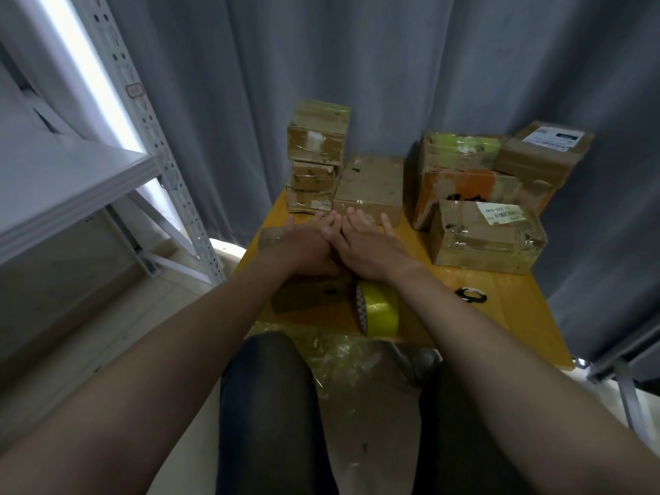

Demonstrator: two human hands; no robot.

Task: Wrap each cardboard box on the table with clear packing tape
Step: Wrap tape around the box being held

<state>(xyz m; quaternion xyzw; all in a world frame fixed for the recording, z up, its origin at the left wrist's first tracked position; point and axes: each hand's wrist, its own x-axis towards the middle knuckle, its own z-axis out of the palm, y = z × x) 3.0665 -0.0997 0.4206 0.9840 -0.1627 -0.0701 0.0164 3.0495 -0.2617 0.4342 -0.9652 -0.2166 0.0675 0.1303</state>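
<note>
Both hands are lying flat, fingers straight and gripping nothing: the left hand (pixel 303 244) and the right hand (pixel 360 241) are pressing side by side on the brown cardboard box (pixel 303 298) at the front of the yellow wooden table (pixel 507 316). A roll of yellowish clear packing tape (pixel 379 310) is standing on edge just right of that box, under the right wrist. More taped cardboard boxes are sitting behind: a stack of three (pixel 317 155), a single one (pixel 369 184) and a pile on the right (pixel 485 234).
</note>
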